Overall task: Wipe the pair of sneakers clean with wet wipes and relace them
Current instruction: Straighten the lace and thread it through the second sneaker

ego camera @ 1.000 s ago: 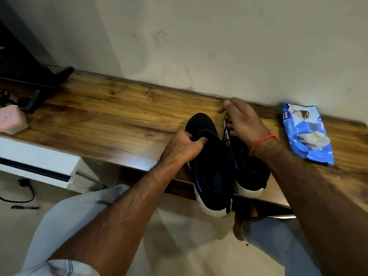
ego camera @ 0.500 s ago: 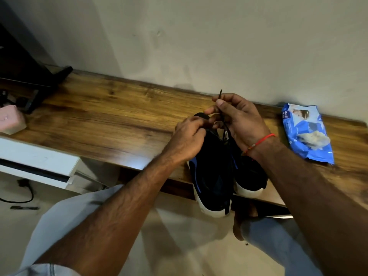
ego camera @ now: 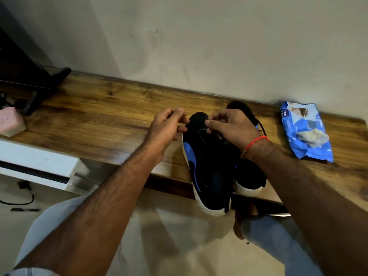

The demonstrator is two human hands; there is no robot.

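Sneakers, a black pair with blue side panels and white soles, lie side by side on wooden shelf (ego camera: 99, 124), toes pointing far toward the wall, heels hanging over near edge. Left sneaker (ego camera: 207, 168) sits slightly nearer, right sneaker (ego camera: 249, 176) touching it on the right and partly covered by the forearm. Left hand (ego camera: 167, 126) hovers just left of left sneaker's toe, fingers curled with thumb and fingertips drawn together as if pinching something thin; cannot tell if lace is in it. Right hand (ego camera: 231, 126) is over the toe area of the pair, thumb and forefinger pinched at the left sneaker's upper, likely on black lace (ego camera: 261, 126), which shows as a thin strand right of the hand; exact grip blurred. Red thread bracelet (ego camera: 254, 143) on right wrist. Blue wet wipes pack (ego camera: 306, 134) lies flat on shelf well right of sneakers, near wall. Pink box (ego camera: 10, 122) at far left edge, dark stand (ego camera: 45, 86) behind it. Person's light trousers and a bare foot are visible below the shelf.
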